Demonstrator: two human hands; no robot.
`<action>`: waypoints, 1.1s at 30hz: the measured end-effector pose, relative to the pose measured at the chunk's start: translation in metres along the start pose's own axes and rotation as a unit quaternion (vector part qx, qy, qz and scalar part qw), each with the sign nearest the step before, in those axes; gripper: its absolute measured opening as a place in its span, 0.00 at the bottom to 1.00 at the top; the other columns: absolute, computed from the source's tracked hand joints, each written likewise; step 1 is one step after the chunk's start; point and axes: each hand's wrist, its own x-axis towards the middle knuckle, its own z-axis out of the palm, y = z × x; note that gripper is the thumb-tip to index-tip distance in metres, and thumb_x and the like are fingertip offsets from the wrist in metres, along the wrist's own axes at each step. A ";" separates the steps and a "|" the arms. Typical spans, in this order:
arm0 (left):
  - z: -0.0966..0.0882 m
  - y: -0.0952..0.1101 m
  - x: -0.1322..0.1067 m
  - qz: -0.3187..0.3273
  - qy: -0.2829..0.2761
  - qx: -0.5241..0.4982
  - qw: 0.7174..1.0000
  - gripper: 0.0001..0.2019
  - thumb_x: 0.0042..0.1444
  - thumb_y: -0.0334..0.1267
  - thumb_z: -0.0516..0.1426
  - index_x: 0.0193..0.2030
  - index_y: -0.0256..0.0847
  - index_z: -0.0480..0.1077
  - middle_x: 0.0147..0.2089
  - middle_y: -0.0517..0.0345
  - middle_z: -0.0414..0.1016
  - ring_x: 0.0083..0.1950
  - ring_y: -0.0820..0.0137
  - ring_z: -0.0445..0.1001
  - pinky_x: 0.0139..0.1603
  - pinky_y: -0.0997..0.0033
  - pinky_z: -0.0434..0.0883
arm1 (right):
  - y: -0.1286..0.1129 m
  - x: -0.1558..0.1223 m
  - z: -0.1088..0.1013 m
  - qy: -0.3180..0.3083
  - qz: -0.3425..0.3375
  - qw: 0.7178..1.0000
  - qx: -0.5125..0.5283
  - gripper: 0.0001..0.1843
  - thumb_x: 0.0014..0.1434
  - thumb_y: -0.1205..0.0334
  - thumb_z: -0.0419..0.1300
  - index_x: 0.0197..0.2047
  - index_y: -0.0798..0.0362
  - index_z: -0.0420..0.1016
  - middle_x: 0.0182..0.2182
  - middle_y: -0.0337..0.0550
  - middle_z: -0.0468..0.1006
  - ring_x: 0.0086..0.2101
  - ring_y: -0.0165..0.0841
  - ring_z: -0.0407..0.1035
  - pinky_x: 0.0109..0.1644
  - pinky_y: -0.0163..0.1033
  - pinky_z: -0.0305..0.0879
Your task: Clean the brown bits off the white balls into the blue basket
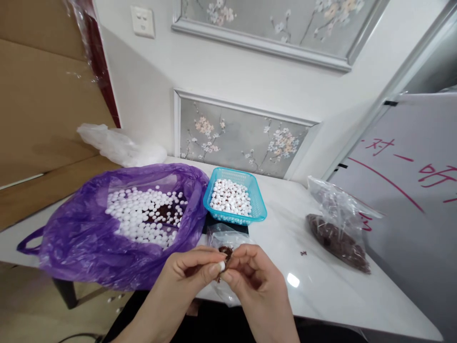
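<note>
Near the table's front edge, my left hand [194, 274] pinches a small white ball [222, 266] between thumb and forefinger. My right hand [255, 276] meets it fingertip to fingertip, its thumb and fingers closed beside the ball; whatever they grip is mostly hidden. Small dark brown pieces [225, 250] show just behind the fingertips, and I cannot tell whether they are held or lie in the clear plastic bag [232, 236] beneath. Beyond the hands stands a turquoise basket [259, 202] holding many white balls with brown bits. A purple plastic bag [78, 238], left, lies open around loose white balls and brown pieces.
A clear bag of brown pieces [337, 243] lies at the right by a whiteboard [403, 190] with red writing. One brown piece [303, 253] lies on the white table [282, 228]. White plastic wrap [121, 145] and cardboard [43, 109] are at the left.
</note>
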 end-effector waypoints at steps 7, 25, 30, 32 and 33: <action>0.006 0.006 0.000 0.005 0.017 0.005 1.000 0.05 0.51 0.39 0.65 0.31 0.42 0.82 0.39 0.55 0.79 0.43 0.64 0.73 0.45 0.70 0.69 | -0.001 0.000 0.000 -0.004 0.006 1.000 -0.001 0.06 0.49 0.67 0.66 0.31 0.51 0.73 0.25 0.34 0.75 0.27 0.29 0.66 0.32 0.32 0.63; 0.006 0.008 -0.005 -0.026 0.025 -0.125 0.991 0.07 0.49 0.42 0.67 0.33 0.43 0.81 0.32 0.58 0.79 0.35 0.71 0.72 0.39 0.75 0.70 | 0.005 -0.001 0.008 -0.026 0.041 0.992 0.114 0.17 0.46 0.61 0.73 0.40 0.51 0.76 0.26 0.34 0.76 0.29 0.31 0.72 0.36 0.35 0.69; 0.001 0.008 -0.004 -0.031 0.016 -0.184 0.982 0.10 0.48 0.44 0.67 0.35 0.43 0.81 0.28 0.59 0.78 0.32 0.73 0.72 0.40 0.76 0.71 | 0.005 -0.005 0.004 0.002 0.007 0.997 0.072 0.18 0.48 0.57 0.72 0.43 0.49 0.78 0.30 0.38 0.79 0.31 0.33 0.73 0.37 0.36 0.70; -0.002 0.006 -0.004 -0.016 0.001 -0.170 0.985 0.11 0.45 0.43 0.69 0.36 0.45 0.81 0.30 0.58 0.79 0.33 0.72 0.73 0.39 0.76 0.71 | 0.005 -0.005 -0.001 0.023 -0.011 0.998 0.051 0.14 0.51 0.55 0.69 0.41 0.49 0.79 0.29 0.38 0.79 0.31 0.33 0.73 0.37 0.36 0.70; -0.004 0.006 -0.003 0.000 0.000 -0.151 0.989 0.11 0.44 0.41 0.70 0.37 0.46 0.81 0.32 0.59 0.79 0.35 0.72 0.73 0.39 0.77 0.71 | 0.004 -0.005 -0.004 0.032 -0.016 0.999 0.039 0.13 0.53 0.54 0.68 0.41 0.49 0.78 0.29 0.38 0.79 0.31 0.33 0.74 0.37 0.35 0.70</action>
